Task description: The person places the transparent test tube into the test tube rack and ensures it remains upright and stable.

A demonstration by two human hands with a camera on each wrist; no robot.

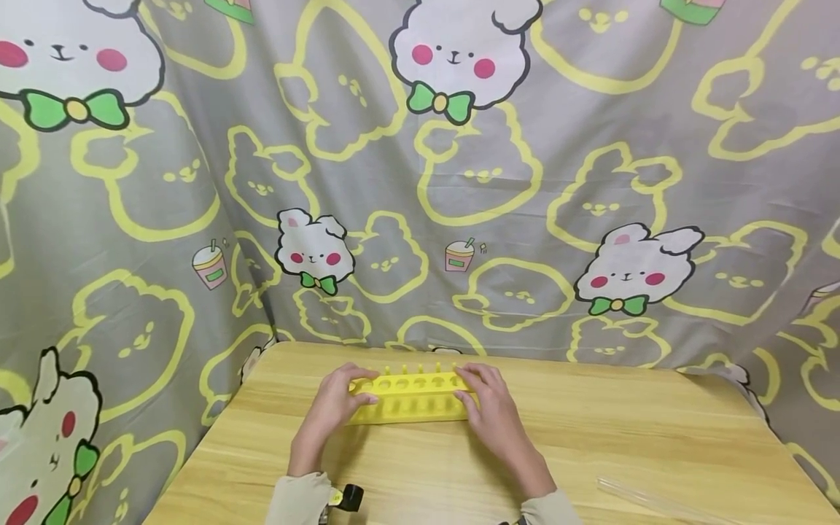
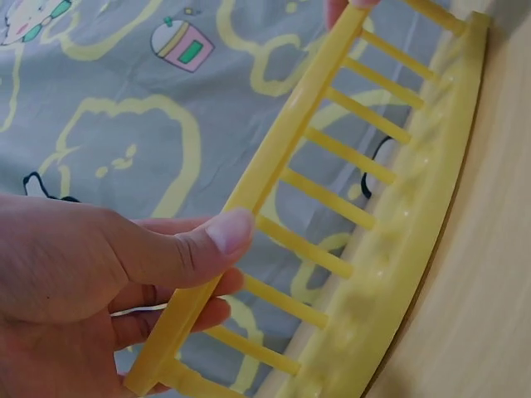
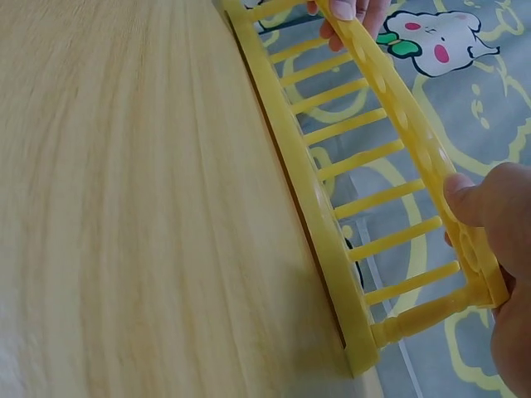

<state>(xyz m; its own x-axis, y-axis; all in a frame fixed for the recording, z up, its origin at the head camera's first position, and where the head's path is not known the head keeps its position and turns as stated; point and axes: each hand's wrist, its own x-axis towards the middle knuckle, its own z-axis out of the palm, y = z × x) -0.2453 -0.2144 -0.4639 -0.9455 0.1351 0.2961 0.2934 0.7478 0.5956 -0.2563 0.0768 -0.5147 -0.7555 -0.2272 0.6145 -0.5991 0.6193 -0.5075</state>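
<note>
A yellow test tube rack (image 1: 420,392) stands on the wooden table, its round holes along the upper bar and thin pegs below. My left hand (image 1: 335,401) grips the left end of that bar. In the left wrist view its thumb (image 2: 228,235) presses on the bar while the other fingers wrap behind. At the opposite end my right hand (image 1: 488,408) pinches the same bar; the right wrist view has its thumb (image 3: 461,199) on the bar beside the holes. The rack's long base (image 3: 318,236) lies along the tabletop.
A clear tube (image 1: 656,501) lies on the table (image 1: 590,408) at the front right. Behind and at the sides hangs a grey curtain (image 1: 394,175) with rabbit prints, meeting the table's far edge. A small black device (image 1: 353,498) sits at my left wrist.
</note>
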